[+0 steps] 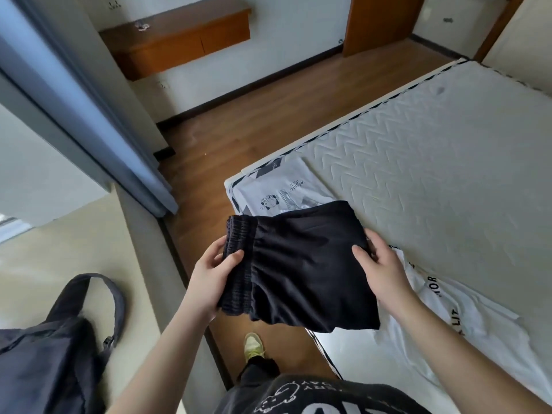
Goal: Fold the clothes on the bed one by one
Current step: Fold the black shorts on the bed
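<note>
Head view | you hold the folded black shorts [301, 270] lifted over the bed's [433, 162] near edge | left hand [209, 279] grips the waistband, thumb on top | right hand [383, 271] clasps the opposite edge | white T-shirts on the mattress beyond.

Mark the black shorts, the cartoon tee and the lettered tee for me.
black shorts [301, 270]: head view, middle of the folded fabric.
cartoon tee [277, 189]: head view, white cloth by the print.
lettered tee [460, 306]: head view, bare white cloth beside the lettering.
</note>
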Action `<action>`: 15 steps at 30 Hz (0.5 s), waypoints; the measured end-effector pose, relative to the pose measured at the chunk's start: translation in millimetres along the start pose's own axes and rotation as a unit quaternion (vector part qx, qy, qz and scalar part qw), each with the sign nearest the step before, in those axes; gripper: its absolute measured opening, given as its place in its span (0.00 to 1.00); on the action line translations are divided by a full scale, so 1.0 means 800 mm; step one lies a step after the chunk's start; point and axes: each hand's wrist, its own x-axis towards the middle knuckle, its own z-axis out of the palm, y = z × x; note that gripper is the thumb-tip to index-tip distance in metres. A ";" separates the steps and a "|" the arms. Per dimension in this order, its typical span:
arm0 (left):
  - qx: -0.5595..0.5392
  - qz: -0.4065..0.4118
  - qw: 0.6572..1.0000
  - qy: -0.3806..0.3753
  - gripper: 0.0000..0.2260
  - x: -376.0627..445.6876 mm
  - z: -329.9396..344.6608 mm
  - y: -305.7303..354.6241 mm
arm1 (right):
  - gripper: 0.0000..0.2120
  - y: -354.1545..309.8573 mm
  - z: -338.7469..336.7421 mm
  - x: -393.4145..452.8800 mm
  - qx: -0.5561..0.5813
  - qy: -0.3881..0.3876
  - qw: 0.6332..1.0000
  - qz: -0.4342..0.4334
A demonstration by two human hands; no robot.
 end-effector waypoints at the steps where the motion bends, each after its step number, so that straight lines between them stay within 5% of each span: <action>1: -0.003 -0.006 1.000 -0.013 0.15 0.018 -0.008 0.005 | 0.18 -0.003 0.012 0.005 -0.004 0.015 1.000 0.004; 15: 0.113 -0.044 0.970 -0.210 0.17 0.219 -0.013 0.089 | 0.17 -0.013 0.097 0.044 0.044 0.183 0.981 0.052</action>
